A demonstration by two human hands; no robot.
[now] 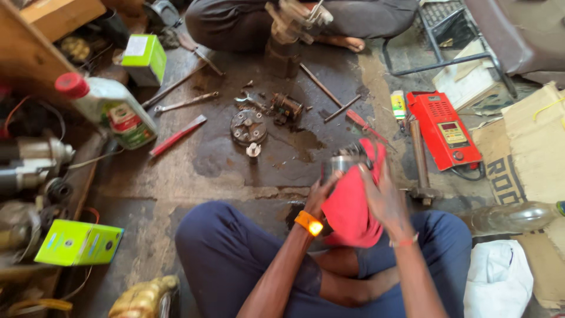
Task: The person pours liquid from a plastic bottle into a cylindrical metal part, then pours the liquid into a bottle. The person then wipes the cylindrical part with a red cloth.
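Note:
I sit cross-legged on an oily floor. My left hand (322, 194), with an orange band at the wrist, grips a shiny cylindrical metal part (341, 164) from below. My right hand (385, 197) presses a red cloth (353, 206) against that part; the hand is blurred. The cloth hangs down over my lap and hides the lower part of the metal piece.
A round metal disc (248, 126), small engine parts, a wrench (185, 103), rods and a red-handled tool (176, 135) lie on the floor ahead. A red meter box (444, 129) sits right, an oil bottle (112, 109) and green boxes (79, 242) left. Another person (294, 20) sits opposite, handling a part.

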